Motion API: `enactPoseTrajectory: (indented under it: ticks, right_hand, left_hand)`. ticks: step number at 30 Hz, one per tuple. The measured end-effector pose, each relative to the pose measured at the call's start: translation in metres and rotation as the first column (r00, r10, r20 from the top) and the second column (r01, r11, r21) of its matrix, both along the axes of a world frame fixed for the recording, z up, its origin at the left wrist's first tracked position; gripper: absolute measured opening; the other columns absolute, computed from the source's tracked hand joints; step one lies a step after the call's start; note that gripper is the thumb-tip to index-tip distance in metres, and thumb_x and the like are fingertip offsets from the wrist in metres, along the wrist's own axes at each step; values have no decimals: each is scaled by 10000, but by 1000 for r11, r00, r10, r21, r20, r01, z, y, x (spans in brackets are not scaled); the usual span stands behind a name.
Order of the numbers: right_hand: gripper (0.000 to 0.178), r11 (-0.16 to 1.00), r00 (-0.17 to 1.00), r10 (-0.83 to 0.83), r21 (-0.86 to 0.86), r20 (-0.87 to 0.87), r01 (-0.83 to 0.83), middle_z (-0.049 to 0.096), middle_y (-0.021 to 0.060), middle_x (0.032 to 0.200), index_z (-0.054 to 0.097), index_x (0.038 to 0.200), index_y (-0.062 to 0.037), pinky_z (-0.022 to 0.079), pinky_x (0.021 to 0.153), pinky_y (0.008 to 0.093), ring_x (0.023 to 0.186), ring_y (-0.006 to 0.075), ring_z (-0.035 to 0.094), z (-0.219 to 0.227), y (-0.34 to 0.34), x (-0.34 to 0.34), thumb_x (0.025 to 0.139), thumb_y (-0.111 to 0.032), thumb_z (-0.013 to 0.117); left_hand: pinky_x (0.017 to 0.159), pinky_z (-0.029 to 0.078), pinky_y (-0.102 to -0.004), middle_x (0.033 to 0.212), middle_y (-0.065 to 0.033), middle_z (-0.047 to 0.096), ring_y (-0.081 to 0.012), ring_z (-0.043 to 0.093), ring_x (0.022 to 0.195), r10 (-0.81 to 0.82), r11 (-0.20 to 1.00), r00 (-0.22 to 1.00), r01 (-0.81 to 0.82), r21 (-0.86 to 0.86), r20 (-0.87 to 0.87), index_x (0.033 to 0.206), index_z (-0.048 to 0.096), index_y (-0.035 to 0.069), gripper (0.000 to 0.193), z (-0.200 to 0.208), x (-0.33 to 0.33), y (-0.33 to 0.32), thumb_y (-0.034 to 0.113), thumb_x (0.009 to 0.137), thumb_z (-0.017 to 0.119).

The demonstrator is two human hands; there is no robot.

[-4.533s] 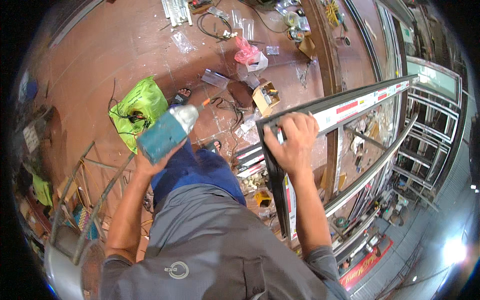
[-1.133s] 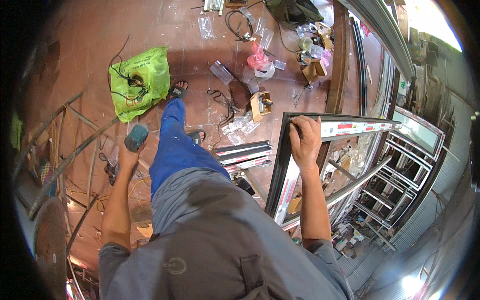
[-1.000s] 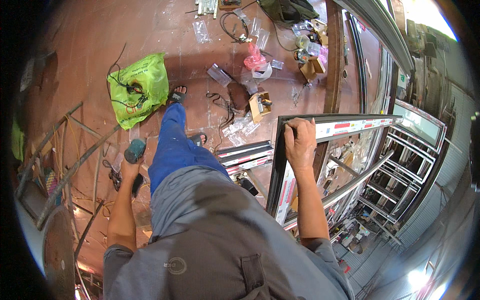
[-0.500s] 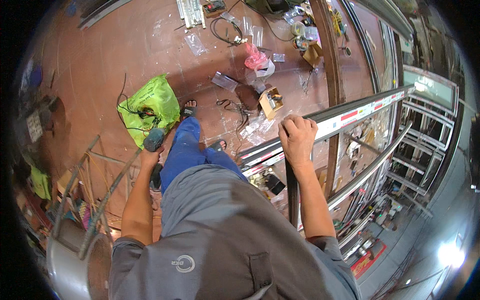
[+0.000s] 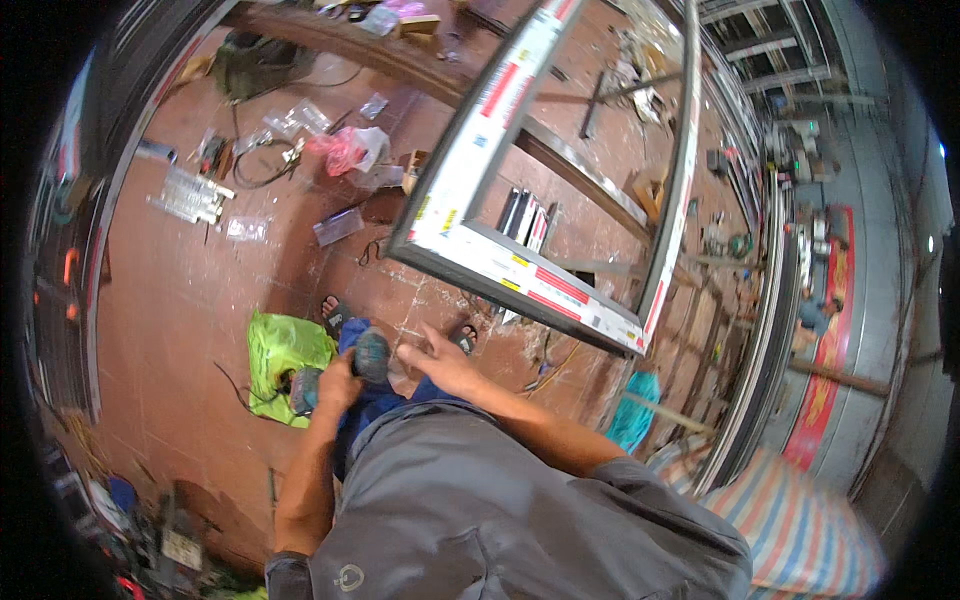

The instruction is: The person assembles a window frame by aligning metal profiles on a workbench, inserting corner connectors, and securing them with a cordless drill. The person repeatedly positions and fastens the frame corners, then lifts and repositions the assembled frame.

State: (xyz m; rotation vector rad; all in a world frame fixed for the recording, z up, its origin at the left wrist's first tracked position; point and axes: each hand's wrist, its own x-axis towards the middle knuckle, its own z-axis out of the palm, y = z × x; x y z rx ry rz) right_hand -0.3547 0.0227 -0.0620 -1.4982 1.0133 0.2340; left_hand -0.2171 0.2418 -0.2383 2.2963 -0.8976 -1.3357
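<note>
My left hand [image 5: 340, 385] is wrapped round the handle of a grey-teal cordless drill [image 5: 371, 356], held low in front of my legs. The drill's thicker end shows below the fist. My right hand [image 5: 445, 362] is open, fingers stretched toward the drill and apart from it; it is a little blurred. Ahead and to the right, beyond the right hand, a dark metal frame [image 5: 560, 290] with white and red protective film is raised above the floor. A bright green plastic bag [image 5: 275, 345] lies on the floor beside my left foot.
A pink plastic bag [image 5: 335, 152], clear packets [image 5: 340, 226] and silver metal strips [image 5: 190, 195] litter the tiled floor [image 5: 190, 300]. Long profiles [image 5: 765, 370] run along the right. A striped sack [image 5: 800, 525] and a teal bag [image 5: 632, 412] are at the lower right.
My view has turned to the right. My right hand has let go of the frame and come in near the drill. My left hand has brought the drill in front of my body.
</note>
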Motion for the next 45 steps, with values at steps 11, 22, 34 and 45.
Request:
enactPoseTrajectory:
  ticks: [11,22,34,45]
  right_hand:
    - [689,731,794,-586,318,-159,603,716,139,1106,620,1297,76,552,844,386,974,247,675,-126,-22,-259,852,-408,825]
    - [795,-125,-79,-983,292,-165,948,695,228,1215,550,1350,103,557,876,423,1013,341,706,-355,32,-529,728,-268,878]
    - [1135,-180,-379,-800,-417,-465,891,555,344,1452,339,1558,86,469,1122,493,1340,447,590,-440,24,-678,703,-427,882]
    - [884,101,-253,-725,-462,-641,881,675,317,1268,438,1342,28,559,1015,533,1166,489,680,-548,-78,-695,755,-476,868]
  left_hand:
    - [975,539,-511,1309,-237,677,-444,667,1149,-667,612,744,564,-555,21,1363,644,2,615,198,-151,-193,247,828,821]
    - [1167,346,-557,1571,-154,506,-392,474,1431,-554,220,306,951,-218,774,1504,587,156,770,273,-302,-391,293,791,843]
    - [1170,418,-520,1471,-236,558,-439,533,1374,-463,302,338,929,-212,819,1453,543,11,730,240,-295,-382,145,815,873]
    - [1140,413,-532,1489,-221,468,-354,493,1367,-409,500,333,861,-96,850,1565,348,23,890,235,-250,-359,657,997,606]
